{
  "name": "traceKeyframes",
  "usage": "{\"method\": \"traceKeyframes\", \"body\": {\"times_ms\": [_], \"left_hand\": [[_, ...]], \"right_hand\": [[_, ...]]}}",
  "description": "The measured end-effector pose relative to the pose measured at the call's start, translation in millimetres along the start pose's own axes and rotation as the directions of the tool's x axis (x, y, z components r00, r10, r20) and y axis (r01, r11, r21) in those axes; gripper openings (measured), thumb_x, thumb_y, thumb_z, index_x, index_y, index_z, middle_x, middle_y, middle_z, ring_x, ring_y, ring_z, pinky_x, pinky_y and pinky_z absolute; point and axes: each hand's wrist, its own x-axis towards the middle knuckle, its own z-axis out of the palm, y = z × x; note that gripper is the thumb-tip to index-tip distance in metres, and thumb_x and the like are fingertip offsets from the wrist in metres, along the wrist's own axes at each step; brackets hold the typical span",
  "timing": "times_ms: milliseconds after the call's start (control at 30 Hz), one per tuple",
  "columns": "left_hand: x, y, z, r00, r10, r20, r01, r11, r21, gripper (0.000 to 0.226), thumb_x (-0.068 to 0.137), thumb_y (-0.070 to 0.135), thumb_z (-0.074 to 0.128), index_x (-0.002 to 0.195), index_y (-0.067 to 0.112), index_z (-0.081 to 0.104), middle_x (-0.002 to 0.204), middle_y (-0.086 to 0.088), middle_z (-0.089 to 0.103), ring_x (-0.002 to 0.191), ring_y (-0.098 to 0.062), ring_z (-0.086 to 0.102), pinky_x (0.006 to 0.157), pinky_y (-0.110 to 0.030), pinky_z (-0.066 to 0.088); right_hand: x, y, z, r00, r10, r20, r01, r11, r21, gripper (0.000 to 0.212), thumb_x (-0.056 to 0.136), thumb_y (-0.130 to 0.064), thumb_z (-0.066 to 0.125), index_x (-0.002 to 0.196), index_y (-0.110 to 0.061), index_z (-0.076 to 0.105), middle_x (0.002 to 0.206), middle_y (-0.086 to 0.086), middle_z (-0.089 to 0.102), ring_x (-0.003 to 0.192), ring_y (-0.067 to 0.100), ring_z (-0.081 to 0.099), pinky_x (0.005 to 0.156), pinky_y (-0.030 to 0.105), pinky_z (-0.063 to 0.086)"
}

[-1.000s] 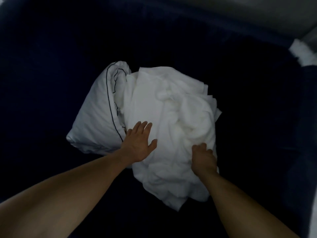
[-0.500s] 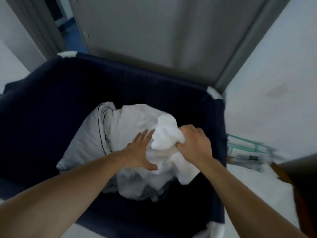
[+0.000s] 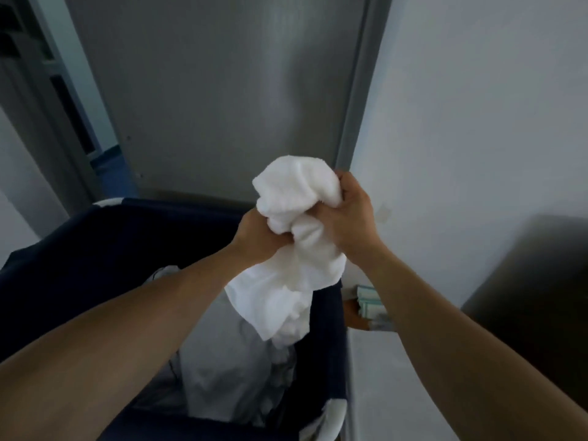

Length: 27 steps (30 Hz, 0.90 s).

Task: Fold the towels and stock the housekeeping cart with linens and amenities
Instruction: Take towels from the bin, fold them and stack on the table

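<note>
Both hands are raised close in front of the body, each clenched on the same white towel. The left hand (image 3: 257, 237) grips a bunch of it from the lower left. The right hand (image 3: 346, 224) grips the upper right side, fingers curled into the cloth. The towel (image 3: 296, 198) is crumpled into a lump between them, and a loose tail hangs down over the navy fabric bin (image 3: 127, 237) underneath. Inside the bin lies a heap of pale linens (image 3: 222, 361), unfolded as far as one can tell. Just past the bin's right side, a small stack (image 3: 369, 300) with teal edges sits low against the white wall (image 3: 477, 122); what it is I cannot make out. Behind the bin stands a grey door (image 3: 222, 90).

By my reading, the task is near its start. One towel is lifted clear but neither opened nor folded, the heap waits in the bin, and no cart shows in view. The folding and all the stocking appear to remain.
</note>
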Motion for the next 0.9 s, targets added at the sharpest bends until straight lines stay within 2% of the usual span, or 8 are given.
{"method": "traceKeyframes", "body": {"times_ms": [100, 233, 367, 433, 533, 633, 767, 900], "left_hand": [[15.3, 39.1, 9.5, 0.999, 0.044, 0.027, -0.039, 0.988, -0.152, 0.02, 0.079, 0.023, 0.077, 0.086, 0.027, 0.059, 0.086, 0.001, 0.068, 0.089, -0.016, 0.067, 0.073, -0.029, 0.054], [35.5, 81.3, 25.4, 0.989, 0.093, 0.119, -0.039, 0.92, -0.39, 0.034, 0.072, 0.025, 0.081, 0.104, 0.027, 0.067, 0.098, 0.009, 0.073, 0.093, -0.011, 0.069, 0.072, -0.029, 0.055], [59.1, 107.8, 63.3, 0.969, 0.071, 0.236, 0.071, 0.836, -0.544, 0.029, 0.077, 0.014, 0.077, 0.103, 0.024, 0.069, 0.087, 0.01, 0.075, 0.081, -0.005, 0.07, 0.053, -0.016, 0.052], [64.3, 115.9, 85.5, 0.948, 0.043, 0.316, 0.155, 0.803, -0.575, 0.028, 0.083, 0.011, 0.071, 0.111, 0.016, 0.068, 0.096, -0.001, 0.075, 0.09, -0.016, 0.07, 0.057, -0.023, 0.054], [69.6, 125.9, 119.0, 0.902, 0.082, 0.424, 0.226, 0.746, -0.626, 0.041, 0.075, 0.017, 0.07, 0.116, 0.01, 0.066, 0.104, -0.011, 0.072, 0.097, -0.03, 0.068, 0.078, -0.04, 0.056], [69.2, 137.8, 149.1, 0.856, 0.143, 0.497, 0.266, 0.702, -0.661, 0.026, 0.067, 0.024, 0.064, 0.092, 0.015, 0.066, 0.075, -0.002, 0.072, 0.074, -0.023, 0.07, 0.062, -0.032, 0.056], [57.1, 145.7, 194.3, 0.81, 0.159, 0.564, 0.332, 0.668, -0.666, 0.041, 0.061, 0.026, 0.073, 0.098, 0.01, 0.065, 0.075, -0.003, 0.073, 0.068, -0.019, 0.072, 0.055, -0.03, 0.056], [38.4, 135.3, 242.1, 0.81, 0.069, 0.582, 0.391, 0.675, -0.625, 0.061, 0.052, 0.037, 0.08, 0.106, 0.012, 0.067, 0.087, -0.007, 0.075, 0.08, -0.024, 0.073, 0.061, -0.034, 0.057]], "right_hand": [[10.4, -22.8, -27.2, 0.997, -0.027, -0.071, 0.031, 0.998, 0.05, 0.035, 0.071, -0.047, 0.075, 0.1, -0.045, 0.057, 0.098, -0.023, 0.067, 0.092, -0.002, 0.064, 0.077, 0.021, 0.055], [19.8, -36.5, -70.4, 0.992, -0.046, -0.116, 0.062, 0.988, 0.142, 0.05, 0.078, -0.049, 0.067, 0.125, -0.033, 0.061, 0.119, -0.009, 0.067, 0.112, 0.015, 0.064, 0.096, 0.042, 0.054], [18.3, -31.2, -114.9, 0.978, -0.066, -0.198, 0.08, 0.995, 0.062, 0.053, 0.079, -0.057, 0.063, 0.128, -0.038, 0.059, 0.125, -0.013, 0.063, 0.109, 0.007, 0.064, 0.089, 0.028, 0.054], [9.8, -20.5, -139.3, 0.972, -0.011, -0.235, 0.003, 0.999, -0.034, 0.058, 0.073, -0.067, 0.063, 0.128, -0.05, 0.055, 0.13, -0.02, 0.058, 0.109, 0.005, 0.063, 0.087, 0.024, 0.053], [-15.4, 7.6, -181.2, 0.96, 0.17, -0.222, -0.208, 0.965, -0.161, 0.088, 0.062, -0.076, 0.066, 0.142, -0.052, 0.038, 0.147, -0.019, 0.042, 0.127, 0.008, 0.049, 0.103, 0.034, 0.046], [-46.5, 36.8, -224.7, 0.891, 0.396, -0.224, -0.443, 0.866, -0.23, 0.112, 0.057, -0.061, 0.084, 0.15, -0.044, 0.025, 0.15, -0.01, 0.039, 0.13, 0.017, 0.046, 0.109, 0.044, 0.042], [-74.7, 71.4, -272.2, 0.804, 0.499, -0.324, -0.587, 0.753, -0.296, 0.077, 0.072, -0.037, 0.088, 0.138, -0.023, 0.05, 0.121, -0.001, 0.06, 0.109, 0.024, 0.06, 0.092, 0.04, 0.052], [-90.0, 104.7, -307.1, 0.812, 0.471, -0.345, -0.571, 0.765, -0.299, 0.036, 0.078, -0.022, 0.084, 0.107, -0.011, 0.065, 0.098, 0.007, 0.067, 0.095, 0.029, 0.064, 0.086, 0.041, 0.052]]}}
